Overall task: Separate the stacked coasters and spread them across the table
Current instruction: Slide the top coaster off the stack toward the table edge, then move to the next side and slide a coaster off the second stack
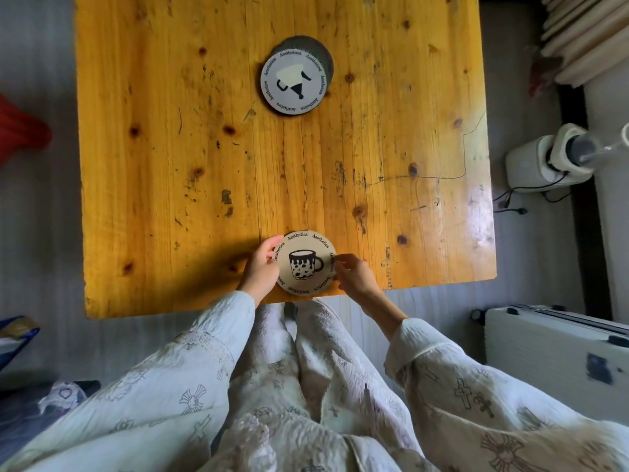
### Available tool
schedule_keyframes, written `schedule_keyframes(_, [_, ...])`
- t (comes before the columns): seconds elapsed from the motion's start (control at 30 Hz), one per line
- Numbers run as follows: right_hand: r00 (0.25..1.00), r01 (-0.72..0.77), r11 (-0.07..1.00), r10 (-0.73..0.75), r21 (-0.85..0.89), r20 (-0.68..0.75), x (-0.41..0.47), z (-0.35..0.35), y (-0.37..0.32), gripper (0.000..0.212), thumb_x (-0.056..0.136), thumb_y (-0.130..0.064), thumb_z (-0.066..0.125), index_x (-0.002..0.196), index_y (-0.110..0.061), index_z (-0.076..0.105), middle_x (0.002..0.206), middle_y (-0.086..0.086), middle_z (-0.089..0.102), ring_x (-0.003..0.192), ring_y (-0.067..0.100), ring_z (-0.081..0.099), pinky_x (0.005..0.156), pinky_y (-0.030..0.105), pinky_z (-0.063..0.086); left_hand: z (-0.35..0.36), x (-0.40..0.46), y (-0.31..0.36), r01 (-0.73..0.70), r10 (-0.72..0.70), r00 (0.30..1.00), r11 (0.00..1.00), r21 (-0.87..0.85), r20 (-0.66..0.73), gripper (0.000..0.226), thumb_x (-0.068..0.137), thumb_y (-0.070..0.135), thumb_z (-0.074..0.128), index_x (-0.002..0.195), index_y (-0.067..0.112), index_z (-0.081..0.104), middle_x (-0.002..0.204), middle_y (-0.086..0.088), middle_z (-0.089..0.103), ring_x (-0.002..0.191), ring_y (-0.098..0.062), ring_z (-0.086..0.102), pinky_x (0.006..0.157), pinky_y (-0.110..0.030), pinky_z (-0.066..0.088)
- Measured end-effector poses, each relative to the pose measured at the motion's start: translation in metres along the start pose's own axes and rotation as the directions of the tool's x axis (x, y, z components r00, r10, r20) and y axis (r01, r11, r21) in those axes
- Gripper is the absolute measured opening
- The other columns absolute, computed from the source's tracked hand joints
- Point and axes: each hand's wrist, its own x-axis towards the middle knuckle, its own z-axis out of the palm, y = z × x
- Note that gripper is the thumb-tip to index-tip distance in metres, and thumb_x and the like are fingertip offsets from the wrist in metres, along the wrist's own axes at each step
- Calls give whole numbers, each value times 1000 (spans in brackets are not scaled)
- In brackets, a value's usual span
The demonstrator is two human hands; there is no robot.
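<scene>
A round beige coaster point(305, 264) printed with a black mug lies at the near edge of the wooden table point(170, 148). My left hand point(260, 267) grips its left rim. My right hand point(354, 275) pinches its right rim with fingertips. Whether more coasters lie beneath it is hidden. At the far middle of the table a grey-white coaster point(293, 81) with a cup print rests on top of a darker one point(315, 49), shifted slightly toward me so the lower one's far edge shows.
The table's near edge runs just under my hands, with my lap in pale patterned cloth below. A white appliance with a cord point(551, 161) and a white case point(558, 338) stand on the floor at the right. A red object point(20, 124) lies left of the table.
</scene>
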Motion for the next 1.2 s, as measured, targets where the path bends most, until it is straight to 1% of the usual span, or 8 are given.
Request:
schedule_keyframes(0.33, [998,-57,995,59,82,-23,2,2,7,33,96,-9,39,125,0,51,124,24,60,105,34,63,85,39,55,1,-4,-5,-37,37,999,999,0,28,47,89,-3,35,125,25,47,139,-3,44,126,-16,37,92,-29,33])
schedule_keyframes(0.47, [998,-54,996,56,73,-30,0,2,7,33,96,-9,38,125,0,52,124,24,61,95,29,62,82,35,55,1,-7,-5,-47,46,998,999,20,41,46,90,-1,36,127,24,46,140,-3,43,127,-15,37,95,-29,32])
schedule_keyframes(0.6, [999,-48,997,49,65,-12,-5,-3,5,35,97,-12,38,126,0,51,125,22,61,88,23,60,58,19,48,-4,-9,0,-78,67,995,985,156,75,44,92,5,39,133,19,39,142,-6,41,128,-19,39,98,-31,35])
schedule_keyframes(0.77, [989,-27,999,32,39,-141,-17,-19,12,36,97,-17,40,128,-2,52,126,20,61,104,32,61,81,32,48,-14,-9,15,-180,132,982,864,471,133,43,91,10,43,133,20,37,142,-8,39,130,-25,38,106,-42,39])
schedule_keyframes(0.83, [984,-32,995,47,90,-169,-23,-27,20,35,97,-18,40,125,-3,54,122,23,63,100,31,61,83,35,47,-17,-8,27,-233,158,970,812,535,182,43,91,12,43,133,21,37,141,-7,41,129,-24,39,107,-44,38])
schedule_keyframes(0.97, [974,-3,984,43,178,-222,-44,-51,43,32,97,-19,43,120,-3,57,117,24,65,88,24,59,77,31,43,1,-13,63,-330,168,935,738,588,314,41,92,15,41,133,19,38,133,-8,50,119,-26,47,102,-42,40])
schedule_keyframes(1.1, [959,57,968,14,243,-282,-69,-91,71,30,97,-21,43,119,-6,58,119,21,64,108,33,61,93,44,49,50,-33,97,-480,260,867,666,571,425,37,92,17,42,129,16,43,128,-8,53,114,-22,50,101,-37,40])
schedule_keyframes(1.2, [939,103,949,6,299,-343,-86,-130,99,29,96,-21,43,118,-9,59,116,18,66,106,31,62,96,47,49,98,-57,105,-540,303,831,640,547,466,34,92,18,42,127,16,46,124,-8,53,104,-17,50,96,-34,41])
